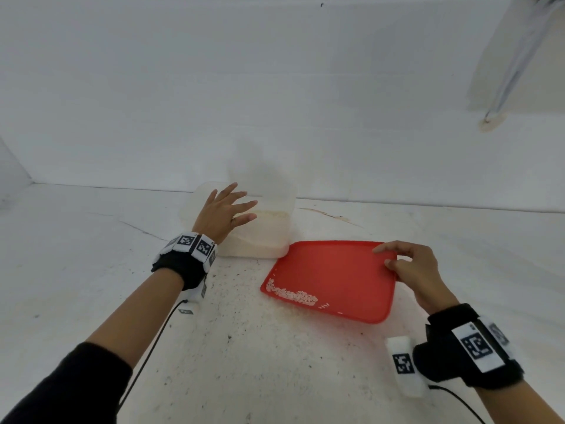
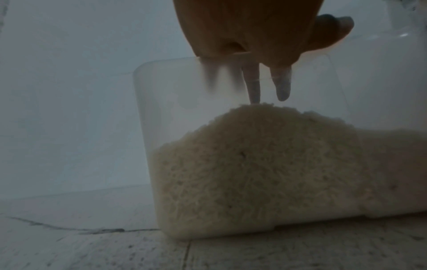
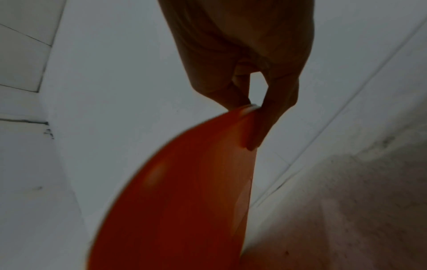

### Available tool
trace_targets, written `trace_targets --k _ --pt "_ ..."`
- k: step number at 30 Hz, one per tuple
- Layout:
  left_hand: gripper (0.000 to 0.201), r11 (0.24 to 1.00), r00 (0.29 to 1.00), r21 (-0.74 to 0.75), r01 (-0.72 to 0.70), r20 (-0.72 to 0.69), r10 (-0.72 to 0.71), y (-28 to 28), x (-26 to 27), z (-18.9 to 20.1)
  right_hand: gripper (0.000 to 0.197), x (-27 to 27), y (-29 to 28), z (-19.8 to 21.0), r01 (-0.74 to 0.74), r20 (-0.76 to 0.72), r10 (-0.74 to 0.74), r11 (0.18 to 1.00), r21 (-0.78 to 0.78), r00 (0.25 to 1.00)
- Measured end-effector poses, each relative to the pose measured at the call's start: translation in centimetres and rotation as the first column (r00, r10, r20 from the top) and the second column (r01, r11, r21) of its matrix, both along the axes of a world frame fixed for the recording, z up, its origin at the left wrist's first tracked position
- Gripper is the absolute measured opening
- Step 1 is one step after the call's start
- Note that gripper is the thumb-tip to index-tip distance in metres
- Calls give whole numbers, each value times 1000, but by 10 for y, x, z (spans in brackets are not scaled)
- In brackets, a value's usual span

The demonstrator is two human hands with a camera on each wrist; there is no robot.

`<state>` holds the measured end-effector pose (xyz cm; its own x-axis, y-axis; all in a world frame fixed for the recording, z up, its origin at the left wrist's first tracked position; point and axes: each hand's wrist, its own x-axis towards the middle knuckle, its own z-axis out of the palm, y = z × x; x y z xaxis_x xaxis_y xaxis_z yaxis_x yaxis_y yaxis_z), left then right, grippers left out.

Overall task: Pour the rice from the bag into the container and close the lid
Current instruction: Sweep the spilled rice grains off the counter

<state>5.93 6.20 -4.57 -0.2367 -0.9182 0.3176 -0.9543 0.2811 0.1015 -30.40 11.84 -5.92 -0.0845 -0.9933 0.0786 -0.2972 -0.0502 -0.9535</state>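
A translucent container (image 1: 275, 240) with a heap of rice (image 2: 254, 164) in it stands open near the wall. My left hand (image 1: 241, 206) lies over its open top with straight, spread fingers. Through the container wall (image 2: 161, 109) the fingers (image 2: 283, 87) point down to the top of the heap. The red lid (image 1: 330, 276) hangs tilted to the right of the container, with its low left corner close to the table. Loose rice grains (image 1: 293, 295) have gathered along that low edge. My right hand (image 1: 388, 258) pinches the lid's right edge (image 3: 245, 111). A faint clear shape (image 1: 260, 172) rises behind the container; I cannot tell what it is.
The white table (image 1: 91, 240) has cracks and dark specks, and stray grains (image 1: 241, 298) lie in front of the container. A white wall (image 1: 275, 87) stands close behind. A pipe (image 1: 507, 71) runs down the wall at the upper right.
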Motion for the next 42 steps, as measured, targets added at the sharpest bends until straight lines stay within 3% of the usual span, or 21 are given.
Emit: trace_targets --k 4,10,14,17,21,24,29,34,42 --pt "111 1000 1000 23 0 22 0 1 -4 -1 47 -21 4 15 76 -58 -83 990 -118 995" --pt "109 1000 1000 -20 -2 3 2 4 -5 -4 43 -38 12 10 93 65 -86 991 -100 994" --pt "107 999 1000 -45 -12 0 12 7 -5 -6 55 -32 22 7 84 82 -67 970 -229 994" --pt "95 995 996 -73 -61 -75 56 7 -7 -6 60 -25 31 14 78 -30 -98 911 -405 995" --pt "63 929 937 -177 -326 -188 294 8 -1 -8 60 -16 39 23 36 -85 -100 831 -555 991" --pt "44 890 888 -132 -436 -224 402 11 7 -13 61 -12 46 27 10 -107 -101 771 -637 989" --pt "46 889 867 -34 -456 -243 435 12 10 -11 45 -8 55 31 -93 -223 -129 634 -768 966" --pt "45 880 861 -16 -475 -215 461 13 8 -9 27 -6 58 35 -125 -242 -152 539 -833 958" --pt "46 891 868 22 -454 -213 448 15 9 -7 31 -12 64 37 -71 -192 -217 467 -881 957"
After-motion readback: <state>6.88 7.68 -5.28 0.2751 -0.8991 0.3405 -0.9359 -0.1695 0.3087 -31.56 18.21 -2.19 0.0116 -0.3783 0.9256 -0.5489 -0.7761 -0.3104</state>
